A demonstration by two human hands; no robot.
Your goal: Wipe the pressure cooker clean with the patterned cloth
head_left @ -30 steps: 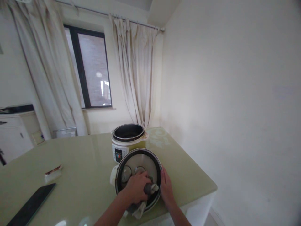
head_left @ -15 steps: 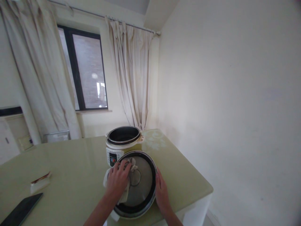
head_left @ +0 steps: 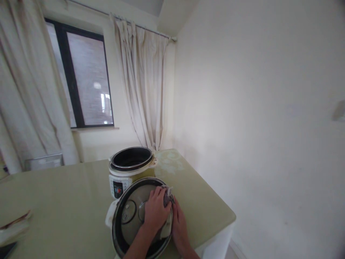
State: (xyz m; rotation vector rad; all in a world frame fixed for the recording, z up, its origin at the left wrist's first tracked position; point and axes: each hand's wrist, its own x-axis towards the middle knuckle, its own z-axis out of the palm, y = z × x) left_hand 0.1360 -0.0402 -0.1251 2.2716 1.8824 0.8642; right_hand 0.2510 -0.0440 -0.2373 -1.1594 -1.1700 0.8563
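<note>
A round pressure cooker lid [head_left: 132,201] is tilted with its grey inner side and black sealing ring facing me. My left hand [head_left: 156,208] is closed on a crumpled cloth [head_left: 167,196], pressed against the lid's right inner side. Part of the cloth hangs below the fingers. Around the lid's right rim, my right hand [head_left: 179,221] grips the edge, its fingers partly hidden behind it. Just behind the lid stands the electric pressure cooker [head_left: 118,187], uncovered, with a dark inner pot [head_left: 132,158] and a control panel on its front.
The pale green table [head_left: 75,201] ends in a rounded corner on the right, near the white wall [head_left: 256,126]. A small packet [head_left: 14,226] and a dark flat object [head_left: 8,249] lie at the left. Curtains [head_left: 145,82] and a window [head_left: 90,79] are beyond.
My left hand has moved with the cloth from the lid's left side across to its right side. The right hand stays at the rim. The view has turned slightly right.
</note>
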